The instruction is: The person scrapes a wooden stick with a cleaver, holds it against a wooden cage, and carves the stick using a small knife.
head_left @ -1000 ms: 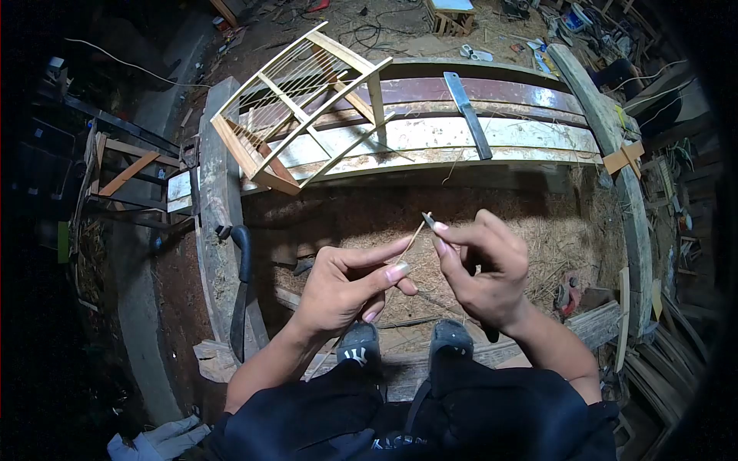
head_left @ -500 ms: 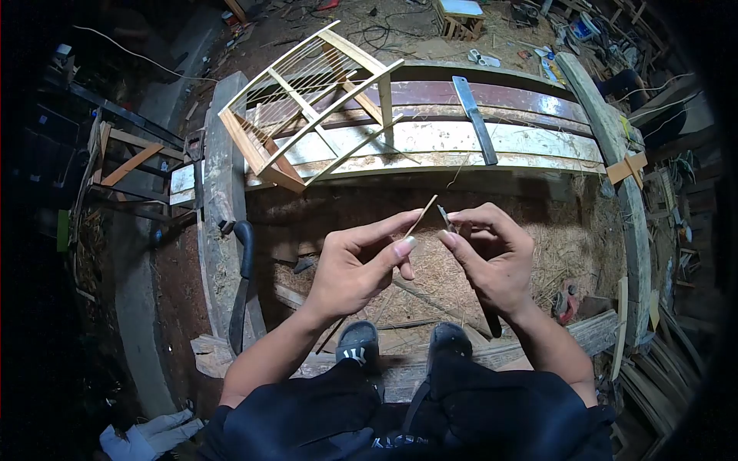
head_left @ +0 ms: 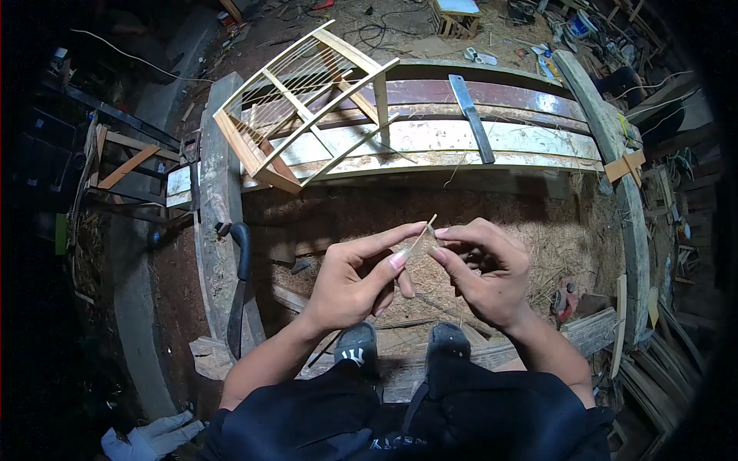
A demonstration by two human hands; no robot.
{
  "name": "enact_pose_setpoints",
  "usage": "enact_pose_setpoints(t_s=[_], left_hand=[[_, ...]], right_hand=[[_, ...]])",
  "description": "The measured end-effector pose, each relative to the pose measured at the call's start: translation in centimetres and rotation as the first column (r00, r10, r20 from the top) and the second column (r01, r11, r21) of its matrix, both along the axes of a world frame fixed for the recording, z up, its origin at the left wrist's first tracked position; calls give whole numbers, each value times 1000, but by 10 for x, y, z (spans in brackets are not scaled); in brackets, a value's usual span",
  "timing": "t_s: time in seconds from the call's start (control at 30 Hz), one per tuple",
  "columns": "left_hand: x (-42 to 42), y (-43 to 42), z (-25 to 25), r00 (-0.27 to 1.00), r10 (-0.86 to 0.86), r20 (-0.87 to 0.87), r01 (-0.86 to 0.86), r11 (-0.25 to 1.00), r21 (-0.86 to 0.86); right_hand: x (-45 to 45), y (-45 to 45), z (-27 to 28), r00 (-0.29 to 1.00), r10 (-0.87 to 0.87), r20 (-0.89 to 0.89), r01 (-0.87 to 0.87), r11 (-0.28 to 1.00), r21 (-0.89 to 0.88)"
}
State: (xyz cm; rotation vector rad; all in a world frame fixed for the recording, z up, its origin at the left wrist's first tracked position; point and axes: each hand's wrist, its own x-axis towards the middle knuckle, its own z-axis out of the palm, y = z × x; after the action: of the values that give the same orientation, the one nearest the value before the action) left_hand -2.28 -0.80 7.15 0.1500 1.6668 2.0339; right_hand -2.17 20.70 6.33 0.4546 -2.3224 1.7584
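Note:
My left hand (head_left: 346,288) pinches a thin wooden strip (head_left: 418,241) between thumb and fingers, its tip slanting up to the right. Opposite it, my right hand (head_left: 496,269) is closed on a small knife, whose blade tip (head_left: 435,231) meets the strip near its upper end. The knife's handle is mostly hidden by the right hand. Beyond both hands, a wooden frame with thin parallel rods (head_left: 306,119) rests tilted on the bench planks (head_left: 430,137).
A broad-bladed knife (head_left: 471,119) lies across the planks. On the left beam (head_left: 223,184) rests a long blade with a curved black handle (head_left: 243,250). A red tool (head_left: 566,302) sits at the right, above the front beam (head_left: 592,338). Shavings cover the ground.
The right hand has moved slightly left, bringing the knife from beside the strip onto it. The strip's tip has dropped a little. The knife's dark handle has swung out of sight.

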Motion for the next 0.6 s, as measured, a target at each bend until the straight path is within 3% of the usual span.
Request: enact_pose_setpoints(t_s=[0.6], left_hand=[[3, -3, 7, 987, -11, 159, 4, 999, 45]], right_hand=[[8, -6, 4, 998, 14, -59, -12, 999, 33]])
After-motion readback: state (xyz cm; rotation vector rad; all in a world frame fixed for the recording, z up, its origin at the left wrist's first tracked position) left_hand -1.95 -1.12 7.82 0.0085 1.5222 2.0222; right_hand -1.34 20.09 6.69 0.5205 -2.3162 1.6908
